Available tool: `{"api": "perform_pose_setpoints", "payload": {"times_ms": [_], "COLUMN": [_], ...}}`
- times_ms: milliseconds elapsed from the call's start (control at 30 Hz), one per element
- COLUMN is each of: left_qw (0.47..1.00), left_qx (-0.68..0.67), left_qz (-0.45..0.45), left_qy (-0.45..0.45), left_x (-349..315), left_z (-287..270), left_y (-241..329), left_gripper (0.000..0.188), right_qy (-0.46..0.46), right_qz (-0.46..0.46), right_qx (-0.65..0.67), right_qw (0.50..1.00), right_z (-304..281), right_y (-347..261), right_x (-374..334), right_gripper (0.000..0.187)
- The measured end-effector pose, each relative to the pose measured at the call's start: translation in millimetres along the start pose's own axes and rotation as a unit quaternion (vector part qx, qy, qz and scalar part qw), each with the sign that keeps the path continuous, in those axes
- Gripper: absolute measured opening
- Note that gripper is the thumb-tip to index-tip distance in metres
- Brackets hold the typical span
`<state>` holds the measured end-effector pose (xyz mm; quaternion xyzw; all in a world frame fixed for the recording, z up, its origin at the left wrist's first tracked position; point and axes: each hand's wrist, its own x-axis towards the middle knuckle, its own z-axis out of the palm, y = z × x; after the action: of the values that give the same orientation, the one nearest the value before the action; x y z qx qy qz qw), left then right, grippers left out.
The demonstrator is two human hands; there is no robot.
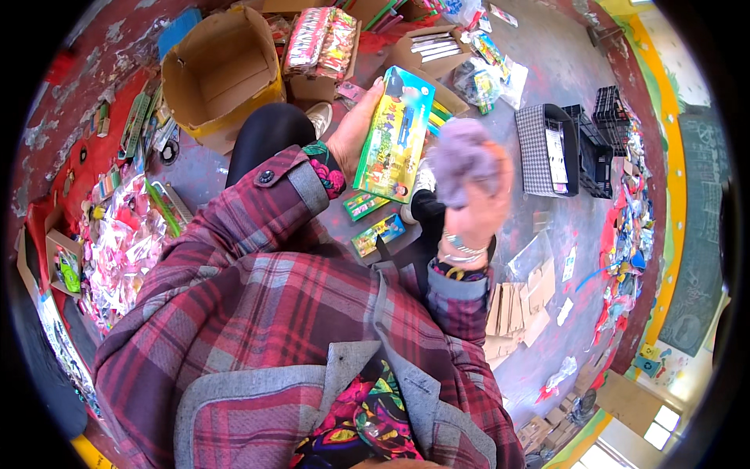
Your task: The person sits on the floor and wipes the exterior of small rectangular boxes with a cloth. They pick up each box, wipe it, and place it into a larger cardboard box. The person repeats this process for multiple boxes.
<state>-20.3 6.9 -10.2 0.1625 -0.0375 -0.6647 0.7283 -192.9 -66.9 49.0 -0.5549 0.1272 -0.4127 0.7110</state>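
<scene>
My left hand [353,134] is closed on the left edge of a flat colourful cardboard box [394,141], yellow and green with a blue upper part. The box is tilted upright in front of my knees, its printed face toward me. To the right of it, my right hand [478,215] is closed on a crumpled greyish-purple cloth [462,160]. Motion blurs both cloth and fingers, and a gap shows between the cloth and the box. Below the held box lie two smaller printed boxes, one green [364,205] and one blue and yellow [379,234].
An open cardboard carton [223,70] stands beyond my left knee, near a pile of wrapped packs [322,41]. Plastic bags and trinkets [129,254] heap at the left. Black crates [594,152] and a checked basket [539,148] stand right, above brown paper bags [519,305].
</scene>
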Motion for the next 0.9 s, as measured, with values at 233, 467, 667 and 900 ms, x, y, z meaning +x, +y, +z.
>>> {"api": "perform_pose_setpoints", "payload": {"times_ms": [233, 467, 667, 900], "left_qw": [0.999, 0.992, 0.997, 0.991], "left_qx": [-0.021, -0.044, 0.049, 0.078], "left_qz": [-0.019, -0.105, -0.058, -0.105], "left_qy": [-0.017, -0.057, 0.024, 0.016], "left_x": [8, -5, -4, -2], "left_z": [-14, -6, 6, 5], "left_y": [1, -11, -13, -13], "left_gripper": [0.055, 0.052, 0.050, 0.061], "right_qy": [-0.355, -0.335, -0.229, 0.031], "right_qz": [-0.171, -0.220, -0.270, 0.007], "right_qx": [-0.517, -0.561, -0.583, -0.466], "right_qw": [0.760, 0.724, 0.731, 0.884], "right_z": [26, 7, -2, -53], "right_y": [17, 20, 28, 40], "right_x": [-22, 16, 56, 93], "right_gripper": [0.060, 0.053, 0.045, 0.032]}}
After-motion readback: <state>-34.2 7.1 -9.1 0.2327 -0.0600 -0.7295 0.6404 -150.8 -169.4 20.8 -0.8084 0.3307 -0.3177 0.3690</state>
